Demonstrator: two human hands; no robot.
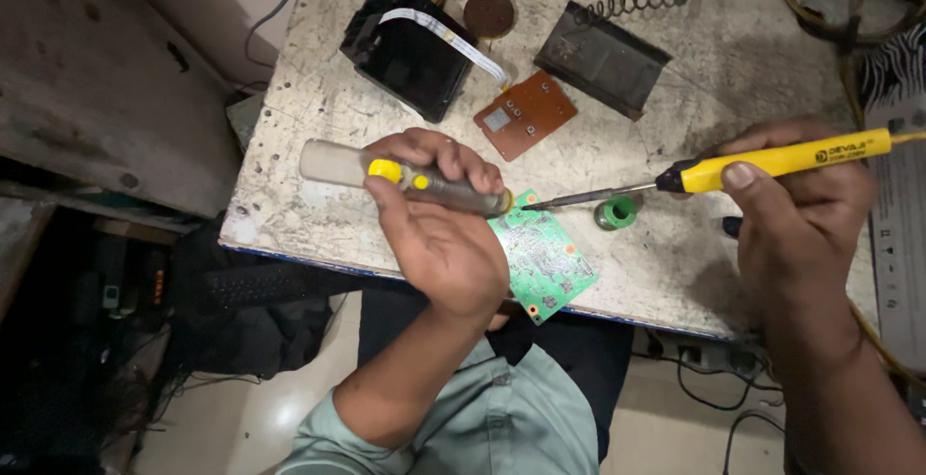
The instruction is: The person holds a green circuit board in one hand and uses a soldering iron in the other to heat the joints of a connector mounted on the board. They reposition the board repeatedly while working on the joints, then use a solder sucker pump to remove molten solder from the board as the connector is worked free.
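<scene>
My left hand (439,210) grips a desoldering pump (338,162), a pale tube with yellow buttons, held level with its tip over the upper edge of a green circuit board (545,258). The board lies at the table's near edge. My right hand (801,205) holds a yellow soldering iron (772,161); its metal tip points left and meets the board's top edge beside the pump tip. A small green spool of solder wire (616,213) sits just below the iron's shaft.
On the worn white table (318,195) lie a brown circuit board (526,113), a black housing with a white ribbon cable (410,51), a black iron stand with a coil spring (603,55), and two round tins (489,14). Cables hang at right.
</scene>
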